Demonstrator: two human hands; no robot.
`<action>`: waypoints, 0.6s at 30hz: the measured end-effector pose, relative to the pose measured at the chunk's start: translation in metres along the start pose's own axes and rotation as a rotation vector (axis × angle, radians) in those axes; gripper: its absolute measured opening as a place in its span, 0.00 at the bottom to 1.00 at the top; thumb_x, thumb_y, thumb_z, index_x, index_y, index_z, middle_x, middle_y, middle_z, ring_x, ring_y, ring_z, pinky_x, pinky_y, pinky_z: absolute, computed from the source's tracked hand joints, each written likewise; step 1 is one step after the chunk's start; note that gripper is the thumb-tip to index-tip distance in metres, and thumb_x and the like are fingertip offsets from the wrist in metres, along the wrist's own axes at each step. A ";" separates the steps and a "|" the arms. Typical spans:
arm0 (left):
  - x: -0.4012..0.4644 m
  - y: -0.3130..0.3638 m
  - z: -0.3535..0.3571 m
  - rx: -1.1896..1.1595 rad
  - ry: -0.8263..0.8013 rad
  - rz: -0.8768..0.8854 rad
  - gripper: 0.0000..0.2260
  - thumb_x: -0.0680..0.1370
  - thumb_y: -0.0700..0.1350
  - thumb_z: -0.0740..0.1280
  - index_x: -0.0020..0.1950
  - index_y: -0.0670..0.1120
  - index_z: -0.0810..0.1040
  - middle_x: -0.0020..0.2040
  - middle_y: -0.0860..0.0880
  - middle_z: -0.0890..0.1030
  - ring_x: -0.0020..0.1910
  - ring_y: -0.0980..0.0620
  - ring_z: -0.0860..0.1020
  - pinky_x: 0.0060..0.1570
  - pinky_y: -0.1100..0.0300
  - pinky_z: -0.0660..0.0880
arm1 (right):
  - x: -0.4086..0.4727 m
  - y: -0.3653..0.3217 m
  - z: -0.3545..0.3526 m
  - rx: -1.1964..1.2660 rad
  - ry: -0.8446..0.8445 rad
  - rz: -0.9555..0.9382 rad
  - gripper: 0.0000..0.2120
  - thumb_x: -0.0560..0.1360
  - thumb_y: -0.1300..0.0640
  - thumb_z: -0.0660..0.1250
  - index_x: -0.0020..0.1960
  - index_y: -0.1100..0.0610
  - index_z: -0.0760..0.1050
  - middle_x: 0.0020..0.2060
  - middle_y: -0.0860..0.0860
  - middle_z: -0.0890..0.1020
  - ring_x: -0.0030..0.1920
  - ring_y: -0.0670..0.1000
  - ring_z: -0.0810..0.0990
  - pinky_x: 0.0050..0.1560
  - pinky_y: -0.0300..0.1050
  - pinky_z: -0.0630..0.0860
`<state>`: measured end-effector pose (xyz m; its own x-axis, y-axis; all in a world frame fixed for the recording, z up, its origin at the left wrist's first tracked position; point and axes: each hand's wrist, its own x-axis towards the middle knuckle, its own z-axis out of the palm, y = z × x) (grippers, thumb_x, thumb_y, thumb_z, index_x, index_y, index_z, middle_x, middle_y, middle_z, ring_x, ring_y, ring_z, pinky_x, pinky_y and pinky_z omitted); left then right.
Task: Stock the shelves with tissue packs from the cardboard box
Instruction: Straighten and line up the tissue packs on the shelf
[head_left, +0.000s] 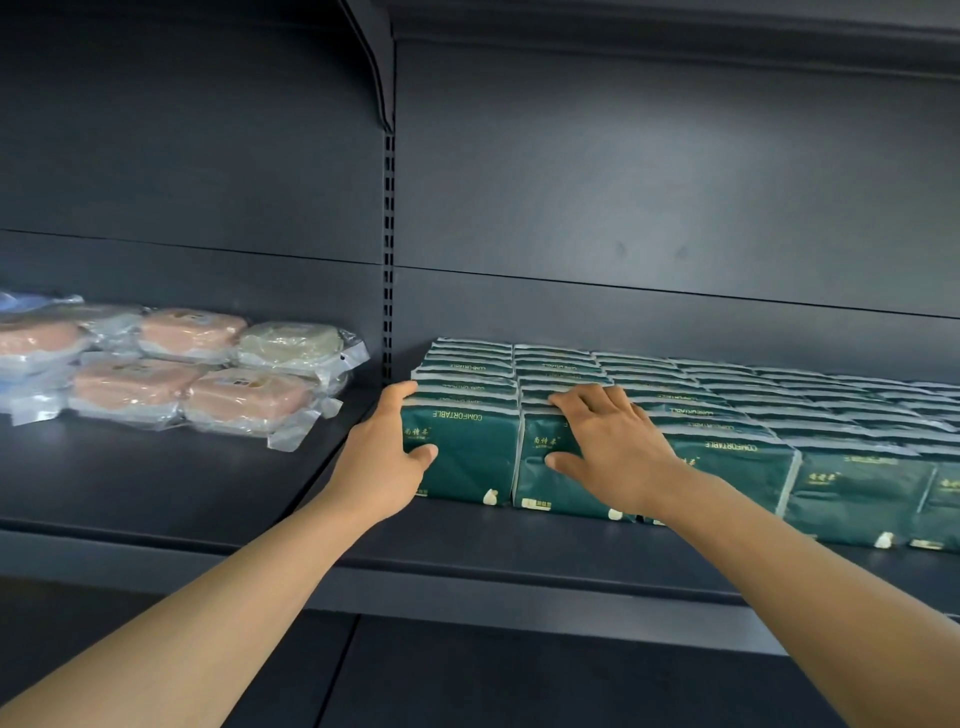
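Both of my bare arms reach up and forward from the bottom corners of the view to the dark shelf (467, 551), converging on the front row of green tissue packs (727, 415). My left hand (387, 457) is at the left end of the row: its fingers wrap round the left side of the end pack (467, 457) near the top, and its thumb presses on the pack's front face, so it grips that pack. My right hand (608, 441) lies palm-down over the second pack (545, 467), its fingers hooked over the top edge and its thumb on the front face, gripping it too.

The tissue packs stand upright in tight rows that fill the right bay of the shelf from the slotted upright post (388, 249) to the right edge of the view, each front printed "COMFORTABLE". In the left bay, well apart from my hands, lie clear-wrapped pink and pale boxes (208, 374). I cannot see the cardboard box.
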<state>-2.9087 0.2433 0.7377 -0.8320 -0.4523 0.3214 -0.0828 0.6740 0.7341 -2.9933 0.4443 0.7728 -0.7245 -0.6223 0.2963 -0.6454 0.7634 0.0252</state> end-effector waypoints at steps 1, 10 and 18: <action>-0.001 0.000 0.000 -0.008 -0.004 -0.003 0.28 0.77 0.41 0.66 0.73 0.55 0.58 0.57 0.51 0.73 0.33 0.55 0.74 0.32 0.66 0.69 | 0.000 0.000 0.001 -0.008 0.008 -0.001 0.30 0.77 0.44 0.60 0.74 0.52 0.54 0.70 0.50 0.61 0.71 0.53 0.57 0.71 0.49 0.57; 0.027 0.007 -0.021 -0.239 -0.161 -0.072 0.42 0.70 0.56 0.73 0.77 0.57 0.51 0.74 0.52 0.63 0.71 0.51 0.64 0.69 0.52 0.63 | 0.001 -0.002 -0.014 0.052 -0.034 -0.033 0.44 0.71 0.39 0.66 0.76 0.49 0.46 0.75 0.47 0.53 0.75 0.52 0.49 0.75 0.50 0.47; 0.070 0.009 -0.018 -0.378 -0.252 -0.224 0.21 0.82 0.50 0.58 0.75 0.49 0.63 0.75 0.51 0.63 0.72 0.48 0.64 0.73 0.51 0.58 | 0.023 -0.024 -0.013 0.115 -0.195 -0.079 0.43 0.72 0.37 0.64 0.77 0.48 0.43 0.76 0.44 0.48 0.76 0.49 0.46 0.75 0.50 0.45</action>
<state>-2.9580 0.2071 0.7779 -0.9270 -0.3749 0.0111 -0.1086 0.2966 0.9488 -2.9915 0.4135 0.7915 -0.6962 -0.7097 0.1077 -0.7174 0.6929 -0.0715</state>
